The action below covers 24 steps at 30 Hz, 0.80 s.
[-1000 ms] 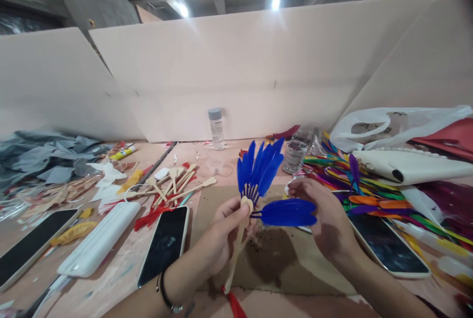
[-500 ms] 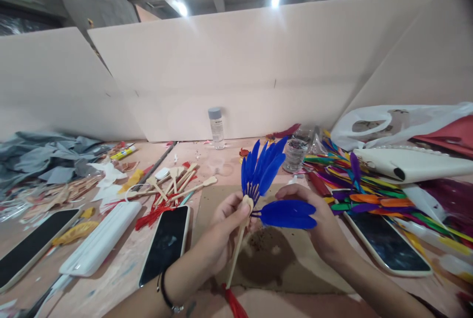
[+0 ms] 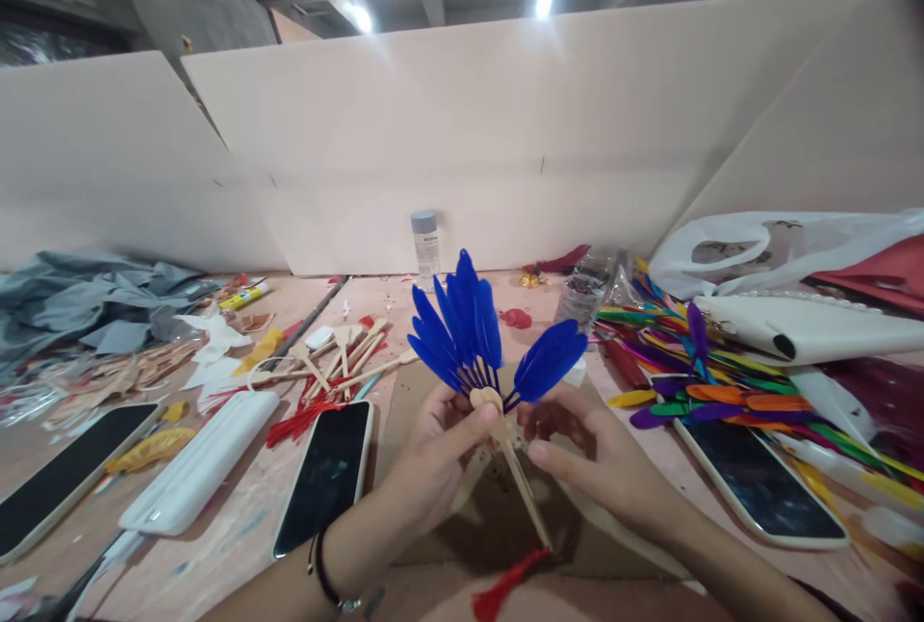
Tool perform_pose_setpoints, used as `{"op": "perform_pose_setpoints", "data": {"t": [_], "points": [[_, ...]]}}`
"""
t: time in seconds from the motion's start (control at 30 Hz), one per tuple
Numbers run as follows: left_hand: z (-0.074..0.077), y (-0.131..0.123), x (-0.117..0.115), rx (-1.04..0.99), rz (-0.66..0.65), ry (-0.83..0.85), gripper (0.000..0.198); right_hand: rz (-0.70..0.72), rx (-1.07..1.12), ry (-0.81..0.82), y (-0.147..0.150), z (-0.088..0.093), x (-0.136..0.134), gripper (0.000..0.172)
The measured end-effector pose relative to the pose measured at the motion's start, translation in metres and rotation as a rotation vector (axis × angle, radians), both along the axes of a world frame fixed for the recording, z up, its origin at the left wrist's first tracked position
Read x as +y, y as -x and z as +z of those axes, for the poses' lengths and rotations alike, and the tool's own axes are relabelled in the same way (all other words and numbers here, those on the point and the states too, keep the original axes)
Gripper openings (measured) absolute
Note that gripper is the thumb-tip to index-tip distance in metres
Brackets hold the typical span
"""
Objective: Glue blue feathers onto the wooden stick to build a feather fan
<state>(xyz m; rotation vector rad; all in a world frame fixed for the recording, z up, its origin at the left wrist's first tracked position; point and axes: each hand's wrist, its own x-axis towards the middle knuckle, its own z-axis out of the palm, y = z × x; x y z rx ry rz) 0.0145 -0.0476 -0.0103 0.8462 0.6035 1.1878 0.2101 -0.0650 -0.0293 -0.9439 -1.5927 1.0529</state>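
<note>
Pinching heart-topped wooden handle (image 3: 525,487) between thumb and fingers of left hand (image 3: 435,449), above brown board (image 3: 448,543) on table (image 3: 223,545); with blue feathers (image 3: 469,323) fanned from its head in two groups, red tassel (image 3: 509,585) at lower end; holding right hand (image 3: 603,449) loosely curled, with thumb apart from fingertips, just beside feather stems (image 3: 512,401); cannot tell if touching them

The stick (image 3: 523,482) looks like plain, smooth, matt wood; its tassel (image 3: 507,585) is thready and its feathers (image 3: 488,323) are smooth with a faint sheen. The board (image 3: 606,540) seems dull card. Left of the board, the phone (image 3: 324,468) has a glossy, glass-like front, the white case (image 3: 202,458) looks like smooth plastic, and the cloth (image 3: 87,304) is matt and crumpled. Right of the board, the bag (image 3: 682,266) is thin, wrinkled plastic.
</note>
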Motion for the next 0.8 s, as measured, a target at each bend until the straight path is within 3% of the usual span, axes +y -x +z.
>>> {"op": "perform_pose_setpoints", "data": {"t": [0.17,0.3,0.43,0.53,0.8], "points": [[0.006,-0.003,-0.003,-0.027,-0.015,-0.036,0.029,-0.084,-0.25,-0.161,0.003,0.004,-0.002,0.02],[0.008,-0.006,-0.001,0.037,-0.011,-0.093,0.026,-0.008,-0.284,-0.178,0.007,0.007,-0.002,0.018],[0.002,-0.005,0.003,0.207,0.129,-0.087,0.028,0.09,-0.18,0.05,0.012,0.005,-0.003,0.021],[-0.005,-0.003,0.005,0.256,0.13,-0.063,0.032,0.154,-0.011,0.261,0.017,-0.001,-0.004,0.024],[-0.019,-0.002,0.008,0.233,0.127,0.017,0.031,0.176,0.09,0.409,0.028,-0.015,-0.007,0.033]]}}
